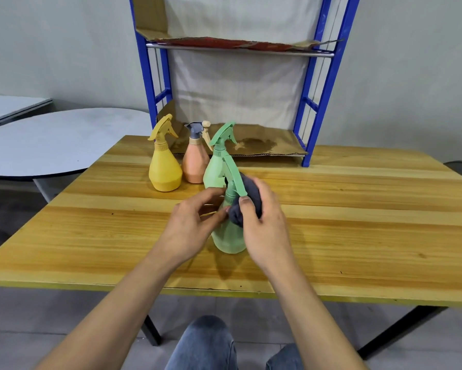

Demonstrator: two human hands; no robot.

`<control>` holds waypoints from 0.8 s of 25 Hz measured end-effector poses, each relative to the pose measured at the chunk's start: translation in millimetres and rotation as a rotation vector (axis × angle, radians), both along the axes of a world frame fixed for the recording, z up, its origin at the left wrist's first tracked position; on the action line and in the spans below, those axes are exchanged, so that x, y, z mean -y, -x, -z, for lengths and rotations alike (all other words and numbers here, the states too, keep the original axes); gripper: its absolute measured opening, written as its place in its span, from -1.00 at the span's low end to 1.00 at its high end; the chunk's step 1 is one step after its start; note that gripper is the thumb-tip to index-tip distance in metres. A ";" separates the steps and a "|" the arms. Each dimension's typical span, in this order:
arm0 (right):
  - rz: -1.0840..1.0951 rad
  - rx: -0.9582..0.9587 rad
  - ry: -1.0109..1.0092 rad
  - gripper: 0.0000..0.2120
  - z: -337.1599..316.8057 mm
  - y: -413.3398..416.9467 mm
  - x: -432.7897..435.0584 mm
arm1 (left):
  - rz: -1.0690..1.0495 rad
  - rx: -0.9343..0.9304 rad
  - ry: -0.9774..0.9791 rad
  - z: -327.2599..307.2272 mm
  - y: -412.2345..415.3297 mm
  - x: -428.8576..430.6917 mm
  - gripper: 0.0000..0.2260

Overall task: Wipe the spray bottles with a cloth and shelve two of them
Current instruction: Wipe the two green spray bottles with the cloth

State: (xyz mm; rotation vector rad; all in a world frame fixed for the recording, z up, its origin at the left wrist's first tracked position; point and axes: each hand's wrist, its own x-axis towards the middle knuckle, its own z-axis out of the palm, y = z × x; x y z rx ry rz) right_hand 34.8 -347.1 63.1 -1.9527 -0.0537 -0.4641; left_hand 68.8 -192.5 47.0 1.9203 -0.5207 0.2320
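Cloth point(247, 201) in right hand point(262, 222) presses green bottle point(231, 236); left hand point(192, 222) steadies it.

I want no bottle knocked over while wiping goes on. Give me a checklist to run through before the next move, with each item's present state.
1. Near green bottle steadied by the left hand: ok, fingers at its neck.
2. Grey cloth held by the right hand against that bottle: ok.
3. Bottle base flat on the wooden table: cannot tell, it may be slightly lifted or tilted.
4. Second green bottle standing close behind clear of the wiping: not ok, its trigger overlaps the cloth in view.
5. Yellow bottle and orange bottle upright: ok.
6. Lower shelf of the blue rack free for bottles: ok, only stained cardboard there.
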 end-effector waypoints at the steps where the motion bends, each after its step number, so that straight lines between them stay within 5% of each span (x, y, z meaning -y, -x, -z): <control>1: -0.017 0.008 0.002 -0.62 3.9 -1.9 -1.3 | -0.004 0.006 0.007 1.2 0.6 0.5 -0.69; 9: 0.118 -0.086 0.086 -0.60 58.0 0.8 17.4 | -0.036 -0.023 0.061 4.9 -0.5 4.7 -0.64; 16: 0.107 0.126 0.062 -0.61 39.1 3.6 0.0 | -0.049 0.024 0.019 5.8 2.7 7.0 -0.65; 20: 0.168 -0.005 0.053 -0.61 58.8 1.9 10.7 | -0.061 -0.018 0.061 5.8 1.7 7.4 -0.59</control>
